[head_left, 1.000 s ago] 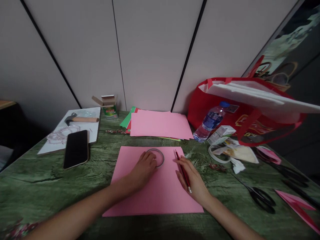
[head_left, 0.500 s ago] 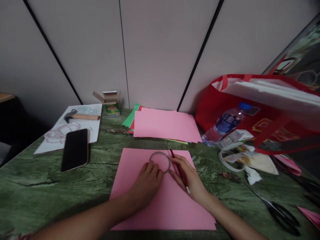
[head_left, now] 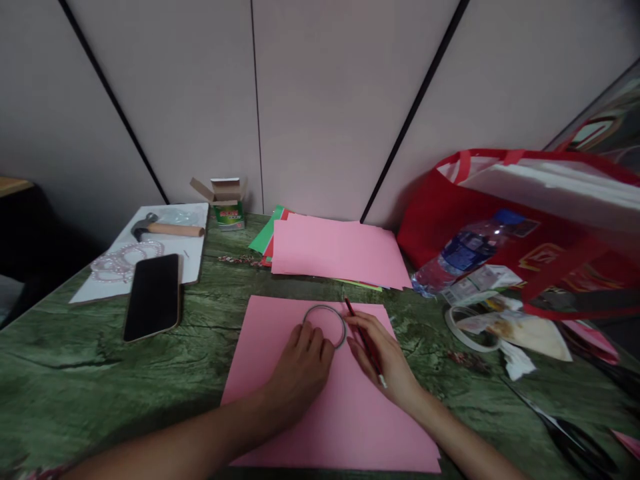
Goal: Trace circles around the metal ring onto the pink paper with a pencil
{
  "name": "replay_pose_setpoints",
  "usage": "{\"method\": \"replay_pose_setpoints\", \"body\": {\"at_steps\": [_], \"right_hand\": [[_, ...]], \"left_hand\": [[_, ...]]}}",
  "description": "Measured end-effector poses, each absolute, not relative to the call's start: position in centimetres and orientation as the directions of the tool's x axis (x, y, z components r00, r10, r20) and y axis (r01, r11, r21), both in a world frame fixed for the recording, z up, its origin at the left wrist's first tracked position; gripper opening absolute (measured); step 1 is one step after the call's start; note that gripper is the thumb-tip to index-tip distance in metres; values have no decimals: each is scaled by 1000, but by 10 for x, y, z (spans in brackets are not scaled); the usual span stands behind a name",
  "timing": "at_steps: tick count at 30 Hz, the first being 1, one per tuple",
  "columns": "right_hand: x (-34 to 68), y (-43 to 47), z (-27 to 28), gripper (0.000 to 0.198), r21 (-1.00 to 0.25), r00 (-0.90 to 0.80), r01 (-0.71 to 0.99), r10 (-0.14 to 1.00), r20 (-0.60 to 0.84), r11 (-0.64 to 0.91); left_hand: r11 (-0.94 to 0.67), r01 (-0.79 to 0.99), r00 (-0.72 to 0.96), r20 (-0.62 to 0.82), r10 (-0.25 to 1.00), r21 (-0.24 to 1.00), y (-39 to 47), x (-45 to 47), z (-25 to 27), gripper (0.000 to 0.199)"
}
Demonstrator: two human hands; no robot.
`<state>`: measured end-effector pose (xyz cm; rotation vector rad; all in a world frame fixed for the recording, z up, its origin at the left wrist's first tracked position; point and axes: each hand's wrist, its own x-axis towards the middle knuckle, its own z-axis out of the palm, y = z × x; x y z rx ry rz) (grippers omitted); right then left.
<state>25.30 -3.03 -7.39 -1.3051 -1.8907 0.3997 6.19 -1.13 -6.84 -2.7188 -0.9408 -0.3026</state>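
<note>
A thin grey ring point(head_left: 345, 325) lies flat on the pink sheets of paper point(head_left: 340, 433) in front of me. My left hand point(head_left: 305, 367) bends over the ring's near left side, its curled fingertips pressing the rim to the paper and hiding that part. Just right of the ring, my right hand point(head_left: 387, 353) holds a dark red pencil point(head_left: 369, 347) with a white eraser end. The eraser points back toward me, and the other end points away past the fingers. A small gap shows between my right fingers and the ring.
Behind the paper lies a pink paper stack point(head_left: 340, 253). To the left are a phone point(head_left: 153, 297), a hammer point(head_left: 170, 229) and a small green box point(head_left: 229, 213). At right stand a water bottle point(head_left: 460, 253) and red bag point(head_left: 425, 213), with a tape roll point(head_left: 463, 340) and scissors point(head_left: 575, 440) nearer.
The view has shifted slightly, so most things sit a little differently in the picture. My right fingers have come a little away from the ring's right edge. My left hand stays on the ring.
</note>
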Motion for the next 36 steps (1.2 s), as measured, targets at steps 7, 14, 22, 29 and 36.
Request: {"method": "replay_pose_setpoints", "body": {"at_steps": [7, 14, 22, 29, 36], "right_hand": [[252, -28, -68, 28, -664, -183, 605, 888, 422, 440], [262, -5, -57, 26, -898, 101, 370, 950, 294, 239], [245, 60, -51, 47, -998, 108, 19, 992, 63, 61], [200, 70, -41, 32, -975, -123, 220, 992, 14, 41], [180, 66, -33, 24, -870, -331, 432, 939, 90, 236]], "left_hand": [[-734, 636, 765, 319, 559, -238, -13, 63, -70, 18], [-817, 524, 839, 309, 448, -240, -6, 72, -63, 26], [-818, 575, 802, 211, 559, -19, 15, 83, -70, 42], [-822, 565, 810, 140, 570, 73, 15, 84, -78, 53], [-822, 564, 807, 154, 570, 83, 11, 85, -77, 47]]}}
